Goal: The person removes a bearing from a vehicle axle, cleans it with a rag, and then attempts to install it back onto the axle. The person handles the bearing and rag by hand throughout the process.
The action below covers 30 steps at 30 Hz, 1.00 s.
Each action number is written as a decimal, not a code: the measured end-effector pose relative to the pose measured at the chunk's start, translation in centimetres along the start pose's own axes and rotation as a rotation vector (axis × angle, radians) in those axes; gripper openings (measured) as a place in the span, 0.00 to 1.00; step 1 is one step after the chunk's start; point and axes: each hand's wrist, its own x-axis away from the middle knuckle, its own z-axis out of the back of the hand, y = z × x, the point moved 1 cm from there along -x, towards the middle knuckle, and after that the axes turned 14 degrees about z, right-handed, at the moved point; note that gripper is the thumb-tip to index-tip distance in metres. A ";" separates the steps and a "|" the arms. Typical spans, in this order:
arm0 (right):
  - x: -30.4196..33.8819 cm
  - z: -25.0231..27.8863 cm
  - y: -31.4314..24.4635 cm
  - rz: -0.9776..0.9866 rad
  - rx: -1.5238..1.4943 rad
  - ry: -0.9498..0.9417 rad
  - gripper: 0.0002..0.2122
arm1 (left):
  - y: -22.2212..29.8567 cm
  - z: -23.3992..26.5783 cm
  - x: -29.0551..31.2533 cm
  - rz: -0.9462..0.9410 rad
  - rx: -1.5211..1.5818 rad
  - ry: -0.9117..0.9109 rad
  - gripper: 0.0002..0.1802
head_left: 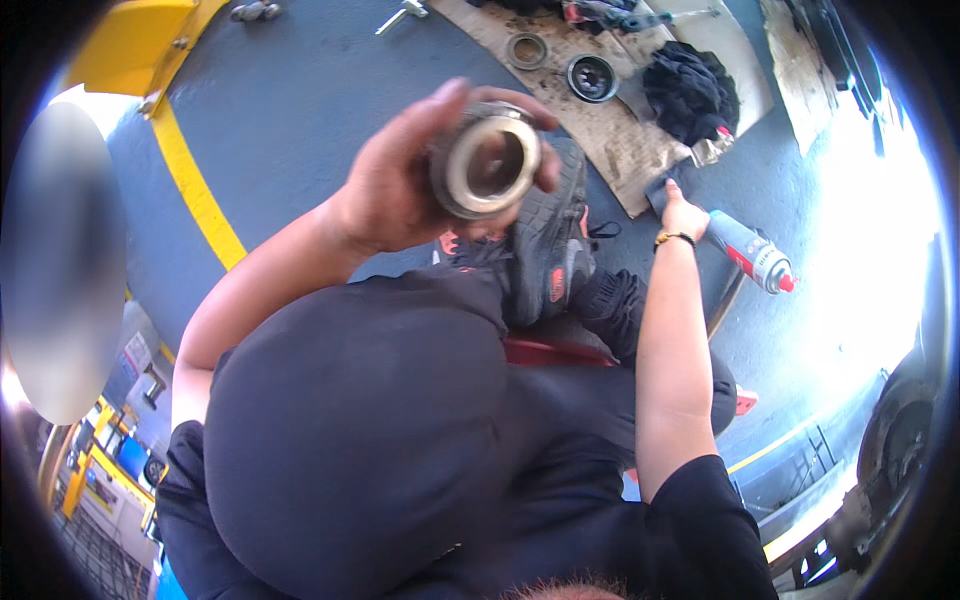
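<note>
Had one hollow metal ring (462, 172) clutched in my left hand (408, 182), up over my two shoes (548, 245). My right hand (685, 215) was at one spray can (742, 247), couldn't tell if gripped. Two more round metal parts (592, 78) and one black rag (690, 92) sat on cardboard (622, 165).

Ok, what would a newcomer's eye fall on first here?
Probably the metal ring, held up in the left hand near the top centre. Next, the red-tipped can, right of centre by the right hand. Then the bright yellow stripe on the floor at upper left.
</note>
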 end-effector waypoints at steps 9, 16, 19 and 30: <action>0.7 -1.6 -2.3 0.039 -0.057 0.014 0.43 | 1.3 -2.8 0.1 -0.102 -0.587 0.091 0.45; 1.7 -1.2 -3.2 0.002 -0.383 -0.062 0.25 | 2.8 -3.6 0.6 -0.217 -0.672 0.109 0.49; 5.7 3.7 -6.5 0.199 -1.054 -0.042 0.13 | 2.8 -3.7 1.4 -0.324 -0.629 0.070 0.38; 21.5 18.2 -17.7 1.505 -0.852 -0.220 0.19 | 2.4 -6.5 0.9 -0.169 -0.320 0.054 0.36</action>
